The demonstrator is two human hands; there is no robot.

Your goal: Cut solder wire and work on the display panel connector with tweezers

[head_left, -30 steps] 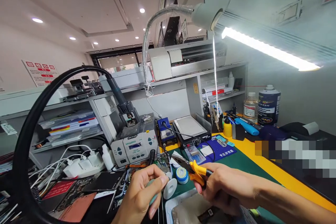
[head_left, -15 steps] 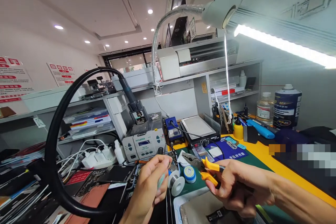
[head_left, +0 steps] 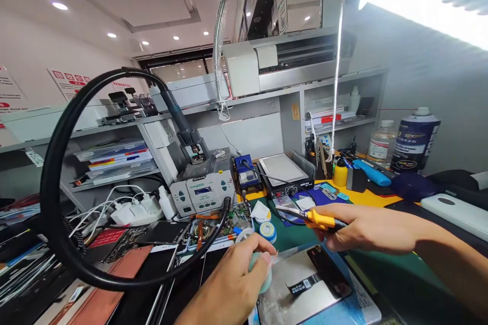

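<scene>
My left hand [head_left: 238, 277] is closed on a pale green object [head_left: 266, 280], with a tiny piece pinched near its fingertips. The fingers partly cover both. My right hand [head_left: 362, 228] grips the orange-handled pliers [head_left: 318, 219], whose jaws point left above the green mat [head_left: 385, 279]. Below the hands lies a metal plate [head_left: 284, 294] with a small black labelled strip [head_left: 303, 286] and a dark phone-like part [head_left: 330, 274] on it. A blue-and-white round tin [head_left: 267, 232] stands just beyond my left hand.
A thick black hose [head_left: 53, 162] loops across the left side. Behind are a grey soldering station [head_left: 204, 193], a flat heating plate [head_left: 284, 172] and circuit boards [head_left: 236, 216]. Spray can [head_left: 415, 142], clear bottle [head_left: 381, 142] and yellow bottle [head_left: 340, 173] stand at right.
My left hand has moved right and lower, over the metal plate's edge. The pliers are now turned flatter and sit higher in my right hand. The camera view has shifted, uncovering more of the plate.
</scene>
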